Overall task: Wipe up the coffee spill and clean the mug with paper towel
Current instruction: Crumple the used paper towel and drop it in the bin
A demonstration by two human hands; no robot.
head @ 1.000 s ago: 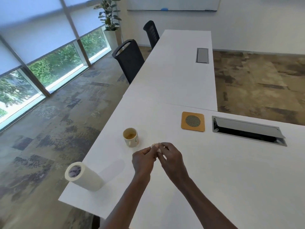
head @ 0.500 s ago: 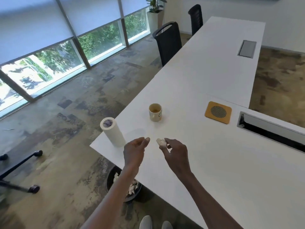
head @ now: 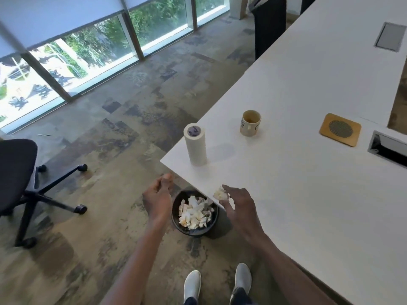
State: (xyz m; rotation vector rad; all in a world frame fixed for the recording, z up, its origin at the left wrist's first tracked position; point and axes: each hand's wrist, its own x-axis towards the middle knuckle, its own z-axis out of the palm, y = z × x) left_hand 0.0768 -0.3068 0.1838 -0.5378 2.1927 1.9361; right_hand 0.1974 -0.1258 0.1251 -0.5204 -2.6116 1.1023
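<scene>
A cream mug (head: 250, 123) stands upright on the white table (head: 308, 183), brown stains inside it. A paper towel roll (head: 195, 144) stands near the table's corner. My right hand (head: 236, 202) pinches a small crumpled wad of paper towel (head: 220, 193) at the table's edge, just above a black waste bin (head: 195, 213) on the floor that holds several used wads. My left hand (head: 158, 198) hangs beside the bin, off the table, fingers loosely curled and holding nothing.
A wooden coaster (head: 340, 129) lies right of the mug, with a cable hatch (head: 387, 148) beyond it. A black office chair (head: 26, 179) stands on the carpet to the left. My shoes (head: 217, 280) are below.
My hands have parted; the right kept the wad and moved to the table's edge over the bin. The view swung down and left, bringing bin and floor into sight.
</scene>
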